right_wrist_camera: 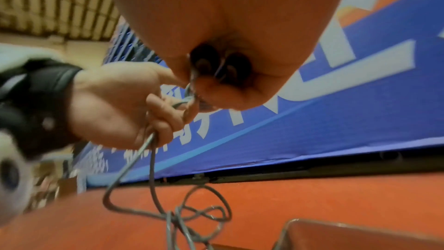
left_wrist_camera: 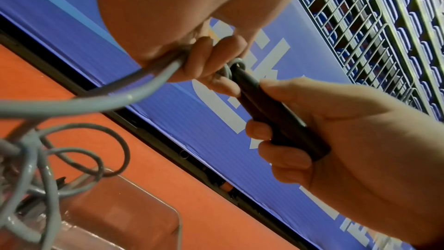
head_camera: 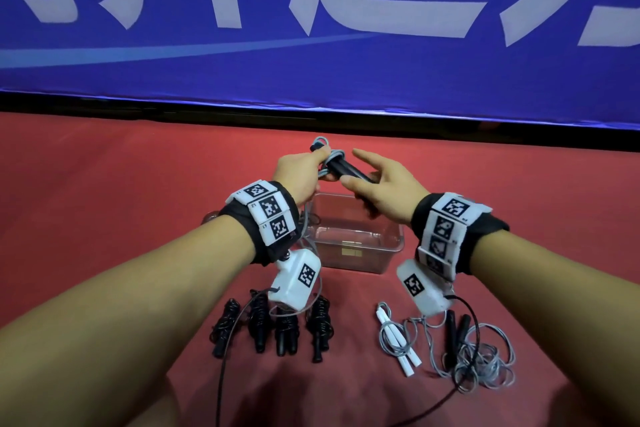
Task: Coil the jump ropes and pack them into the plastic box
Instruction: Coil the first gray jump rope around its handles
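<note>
Above the clear plastic box [head_camera: 360, 255] both hands work one jump rope. My right hand [head_camera: 375, 185] grips its two black handles [head_camera: 341, 168], index finger stretched out; the handle ends [right_wrist_camera: 221, 64] show at the palm. My left hand [head_camera: 304, 173] pinches the grey cord [left_wrist_camera: 134, 94] where it loops round the handle tips [left_wrist_camera: 236, 67]. The cord's loose length [right_wrist_camera: 153, 187] hangs down in loops [left_wrist_camera: 72, 155] over the box's left side. The right hand [left_wrist_camera: 336, 140] curls round the handles [left_wrist_camera: 276, 113] in the left wrist view.
On the red floor [head_camera: 121, 201] lie several coiled black ropes [head_camera: 273, 329] at near left, a white-handled rope [head_camera: 398, 343] and an uncoiled grey rope with black handles [head_camera: 474, 354] at near right. A blue banner [head_camera: 311, 28] stands behind.
</note>
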`<action>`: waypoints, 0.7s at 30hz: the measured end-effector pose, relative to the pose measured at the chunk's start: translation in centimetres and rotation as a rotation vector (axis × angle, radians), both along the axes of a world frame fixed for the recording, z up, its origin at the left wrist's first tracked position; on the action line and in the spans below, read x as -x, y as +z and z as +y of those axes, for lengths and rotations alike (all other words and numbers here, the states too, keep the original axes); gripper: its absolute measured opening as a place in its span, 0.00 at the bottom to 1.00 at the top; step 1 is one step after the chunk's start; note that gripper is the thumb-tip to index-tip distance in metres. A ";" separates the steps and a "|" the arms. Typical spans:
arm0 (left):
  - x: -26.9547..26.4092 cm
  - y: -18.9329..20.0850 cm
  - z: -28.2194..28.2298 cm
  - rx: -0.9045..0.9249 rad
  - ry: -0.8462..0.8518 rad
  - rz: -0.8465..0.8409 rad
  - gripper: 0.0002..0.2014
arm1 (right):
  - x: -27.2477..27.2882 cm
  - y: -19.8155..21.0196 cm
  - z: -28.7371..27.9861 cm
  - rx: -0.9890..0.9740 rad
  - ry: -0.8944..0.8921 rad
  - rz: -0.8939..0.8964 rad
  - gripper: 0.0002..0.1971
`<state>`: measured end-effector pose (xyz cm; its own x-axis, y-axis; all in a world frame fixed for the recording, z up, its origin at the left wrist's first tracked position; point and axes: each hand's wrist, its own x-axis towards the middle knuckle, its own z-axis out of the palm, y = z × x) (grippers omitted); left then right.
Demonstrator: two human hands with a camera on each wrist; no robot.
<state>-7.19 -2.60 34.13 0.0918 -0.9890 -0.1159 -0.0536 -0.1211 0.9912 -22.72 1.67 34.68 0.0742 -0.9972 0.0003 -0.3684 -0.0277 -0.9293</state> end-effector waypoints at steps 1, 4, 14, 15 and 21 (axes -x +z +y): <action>0.0 0.0 0.0 -0.003 -0.032 0.036 0.17 | 0.2 0.2 0.1 -0.077 0.005 -0.149 0.28; 0.3 0.3 0.5 0.006 -0.146 0.145 0.12 | 0.6 0.9 0.3 -0.234 0.126 -0.368 0.21; 0.9 0.6 0.8 0.037 -0.184 -0.131 0.19 | 0.8 -0.3 -0.3 0.038 0.038 -0.141 0.28; 0.9 0.6 0.8 0.031 -0.175 -0.173 0.19 | 0.9 -0.3 -0.3 0.085 0.029 -0.090 0.29; 0.8 0.5 0.6 0.092 -0.069 -0.094 0.18 | 1.7 -0.4 -0.7 0.316 -0.046 0.490 0.34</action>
